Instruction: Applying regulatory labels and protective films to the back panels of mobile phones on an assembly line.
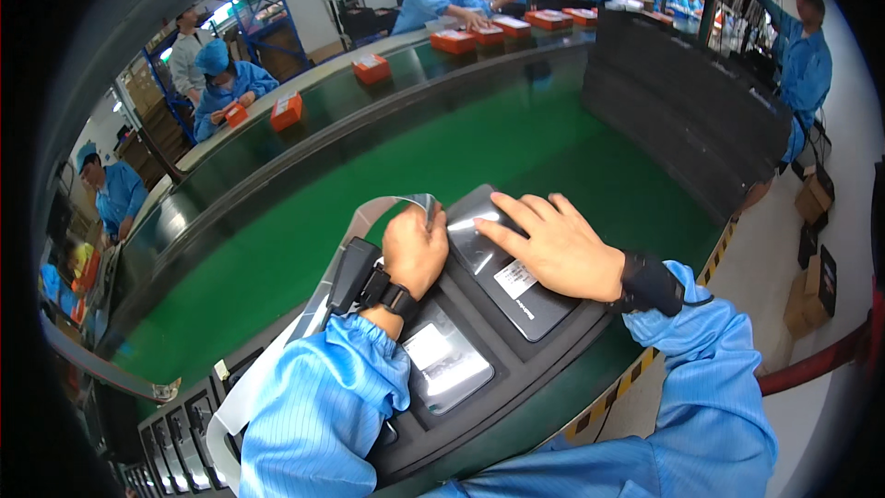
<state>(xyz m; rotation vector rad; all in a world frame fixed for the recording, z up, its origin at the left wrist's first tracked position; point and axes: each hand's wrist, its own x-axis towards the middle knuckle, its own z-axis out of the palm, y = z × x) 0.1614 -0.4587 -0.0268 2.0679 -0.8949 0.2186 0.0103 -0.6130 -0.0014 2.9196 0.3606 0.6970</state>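
Observation:
My right hand (pixel 562 249) lies with fingers spread over a dark flat device (pixel 530 309) that has a glossy surface and a white label. The device sits in a recess of a black tray (pixel 502 350). Beside it, my left hand (pixel 415 247) is closed, its fingers around the end of a long pale strip (pixel 369 212) that loops back past my left forearm. A second device (pixel 447 360), glossy with a white label, rests in the tray below my left wrist. What lies under my left fingertips is hidden.
The tray stands on a green conveyor belt (pixel 369 194). More black trays (pixel 180 433) holding devices are at lower left. A dark partition (pixel 673 111) stands at right. Across the belt, people in blue work beside orange boxes (pixel 371 68). Cardboard boxes (pixel 811 290) sit on the floor at right.

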